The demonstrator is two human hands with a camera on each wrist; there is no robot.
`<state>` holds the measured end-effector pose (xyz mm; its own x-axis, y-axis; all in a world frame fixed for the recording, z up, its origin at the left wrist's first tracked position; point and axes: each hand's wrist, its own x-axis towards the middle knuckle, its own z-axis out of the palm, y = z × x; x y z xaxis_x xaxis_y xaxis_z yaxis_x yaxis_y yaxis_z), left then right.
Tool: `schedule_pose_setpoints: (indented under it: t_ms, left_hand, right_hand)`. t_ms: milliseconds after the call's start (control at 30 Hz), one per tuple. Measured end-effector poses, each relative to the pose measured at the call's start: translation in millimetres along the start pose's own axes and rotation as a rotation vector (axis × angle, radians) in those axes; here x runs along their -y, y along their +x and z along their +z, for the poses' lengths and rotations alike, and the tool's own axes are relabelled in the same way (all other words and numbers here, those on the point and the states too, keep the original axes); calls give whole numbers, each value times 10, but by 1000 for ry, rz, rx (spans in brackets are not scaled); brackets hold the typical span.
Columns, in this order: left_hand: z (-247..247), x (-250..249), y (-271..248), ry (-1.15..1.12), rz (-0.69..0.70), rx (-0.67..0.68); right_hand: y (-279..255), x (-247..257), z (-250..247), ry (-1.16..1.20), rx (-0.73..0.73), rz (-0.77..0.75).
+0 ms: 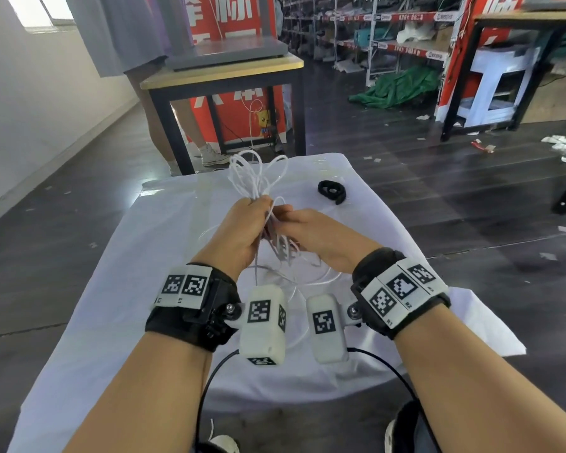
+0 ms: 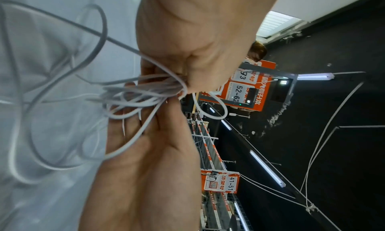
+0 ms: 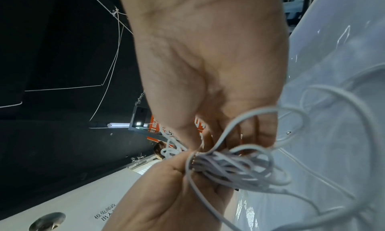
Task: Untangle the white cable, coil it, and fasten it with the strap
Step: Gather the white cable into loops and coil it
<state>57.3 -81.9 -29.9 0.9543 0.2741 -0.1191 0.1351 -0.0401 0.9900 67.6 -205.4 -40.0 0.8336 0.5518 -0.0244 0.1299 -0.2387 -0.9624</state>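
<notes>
The white cable (image 1: 252,174) is a bunch of loops held above the white cloth-covered table (image 1: 144,289). My left hand (image 1: 249,220) grips the bunch at its middle, so loops stick out beyond the fist. My right hand (image 1: 294,223) meets it from the right and pinches strands of the same bunch. Loose turns (image 1: 307,276) trail down onto the cloth under my wrists. In the left wrist view, the left hand (image 2: 198,61) clamps the cable (image 2: 135,94). The right wrist view shows the right hand (image 3: 208,86) at the gathered strands (image 3: 239,165). A black strap (image 1: 332,191) lies curled on the cloth, far right of my hands.
Straight ahead stands a wooden-topped table (image 1: 223,76) on black legs, with a person's legs (image 1: 190,125) behind it. Storage shelves (image 1: 389,37) and a green heap (image 1: 399,86) fill the back right. Scraps of paper litter the dark floor (image 1: 471,191).
</notes>
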Motion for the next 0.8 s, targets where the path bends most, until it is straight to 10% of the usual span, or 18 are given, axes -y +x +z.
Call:
schedule_pose_setpoints:
  t_ms: [400,700,800]
  left_hand:
    - [106,-54,-81,-91,138,167]
    - [-326,-154,155,-498,295,-192]
    - [-488,-245,198,-780,367,-204]
  right_hand:
    - [84,-56,-102,162,-402,53]
    - [135,-216,-370,297,-753,86]
    - [228,-369,-421,143,-660,196]
